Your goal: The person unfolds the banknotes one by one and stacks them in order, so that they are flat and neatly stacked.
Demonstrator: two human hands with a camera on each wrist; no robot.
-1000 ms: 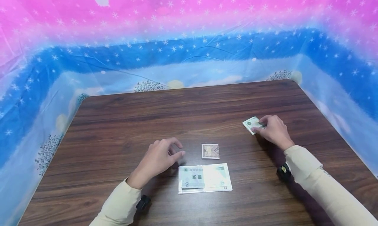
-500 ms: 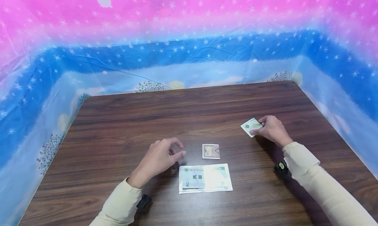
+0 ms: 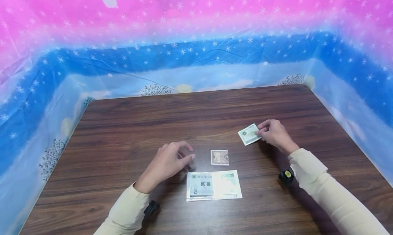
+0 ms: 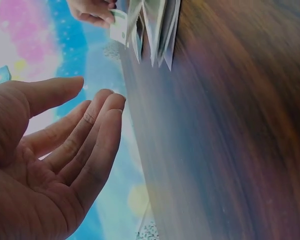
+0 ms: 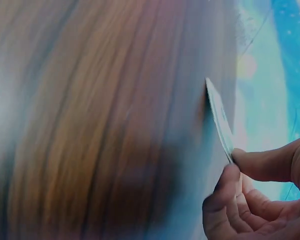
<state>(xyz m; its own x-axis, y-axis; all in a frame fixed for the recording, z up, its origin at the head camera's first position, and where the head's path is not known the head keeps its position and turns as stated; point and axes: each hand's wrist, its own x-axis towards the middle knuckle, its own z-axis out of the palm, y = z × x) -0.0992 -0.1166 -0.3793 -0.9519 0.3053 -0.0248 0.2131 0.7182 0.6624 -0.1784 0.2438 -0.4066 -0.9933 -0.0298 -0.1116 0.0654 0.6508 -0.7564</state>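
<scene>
My right hand pinches a folded green banknote between thumb and fingers. In the right wrist view the banknote shows nearly edge-on, above the wood surface. My left hand hovers with loosely bent fingers and nothing in them, left of the other notes. A folded brownish banknote lies between the two hands. Nearer to me lie larger pale green banknotes, one folded over on the left half. The left wrist view shows the left palm with its fingers apart from the thumb.
Everything lies on a dark wooden table. A pink and blue curtain with snowflakes surrounds its far and side edges. Each wrist wears a black device, one of them on the right.
My right hand has moved a little left with the folded green banknote, which now shows more of its face. The left hand has barely shifted, and the other notes stay put.
</scene>
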